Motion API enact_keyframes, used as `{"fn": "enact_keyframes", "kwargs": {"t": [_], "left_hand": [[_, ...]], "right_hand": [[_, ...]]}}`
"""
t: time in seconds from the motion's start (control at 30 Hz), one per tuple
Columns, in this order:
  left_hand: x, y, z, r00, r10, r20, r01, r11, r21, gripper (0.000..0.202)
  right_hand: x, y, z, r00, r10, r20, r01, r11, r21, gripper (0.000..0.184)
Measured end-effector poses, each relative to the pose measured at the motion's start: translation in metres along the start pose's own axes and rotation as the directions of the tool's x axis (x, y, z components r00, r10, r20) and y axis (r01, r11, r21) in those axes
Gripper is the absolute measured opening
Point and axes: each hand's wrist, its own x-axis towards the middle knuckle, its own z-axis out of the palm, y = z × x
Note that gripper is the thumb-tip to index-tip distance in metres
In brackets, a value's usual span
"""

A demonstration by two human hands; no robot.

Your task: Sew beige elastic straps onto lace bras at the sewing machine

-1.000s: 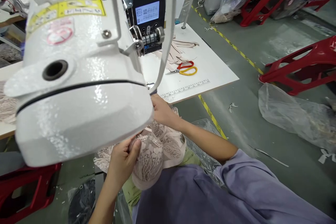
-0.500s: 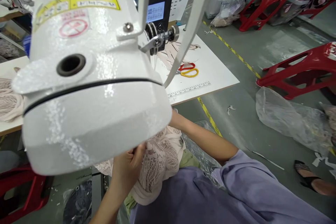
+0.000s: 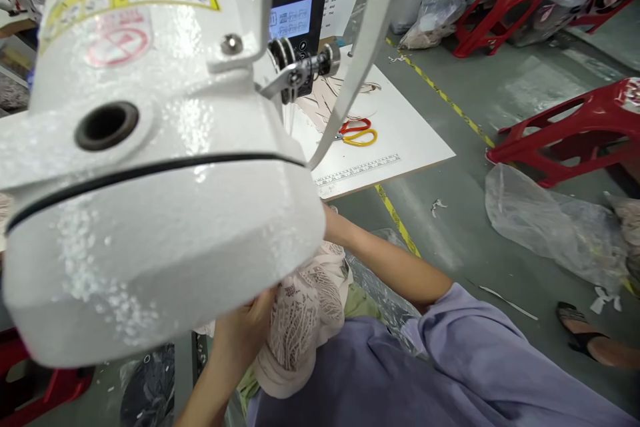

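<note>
A white sewing machine head (image 3: 165,240) fills the upper left and middle and hides the place under its needle. My left hand (image 3: 250,323) is below its lower edge, closed on the edge of a pale beige lace garment (image 3: 295,320), with its fingertips hidden by the machine. The lace hangs down over my lap in folds. Only the forearm (image 3: 385,260) of my right arm shows; it reaches in from the right and the hand itself is out of sight behind the machine head.
On the white table (image 3: 415,140) lie scissors (image 3: 357,133) with red and yellow handles, beige strips (image 3: 325,103) and a ruler marking (image 3: 357,171). A control screen (image 3: 295,20) stands behind. Red stools (image 3: 575,133) and plastic bags (image 3: 550,233) are on the floor at right.
The machine head looks larger and lower to the left, as my view has moved closer. It covers more of my left hand, which still has the lace.
</note>
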Motion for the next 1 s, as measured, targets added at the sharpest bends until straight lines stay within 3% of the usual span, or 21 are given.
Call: {"fn": "enact_keyframes", "kwargs": {"t": [0.23,0.53,0.7,1.0], "left_hand": [[0.011,0.004,-0.006,0.997,-0.066,-0.04,0.066,0.998,0.007,0.035],[0.016,0.006,-0.008,0.995,-0.094,-0.012,0.094,0.996,0.002,0.037],[0.013,0.016,-0.013,0.995,-0.088,0.049,0.089,0.996,-0.018,0.039],[0.014,0.019,-0.013,0.996,-0.077,0.035,0.077,0.997,0.0,0.039]], "right_hand": [[0.0,-0.001,0.001,0.999,-0.04,-0.037,0.034,0.988,-0.151,0.01],[0.011,0.01,-0.003,0.992,-0.091,0.086,0.109,0.964,-0.244,0.012],[0.012,0.015,-0.001,0.992,-0.096,0.084,0.112,0.968,-0.224,0.009],[0.012,0.017,-0.001,0.996,-0.05,0.078,0.062,0.985,-0.158,0.013]]}}
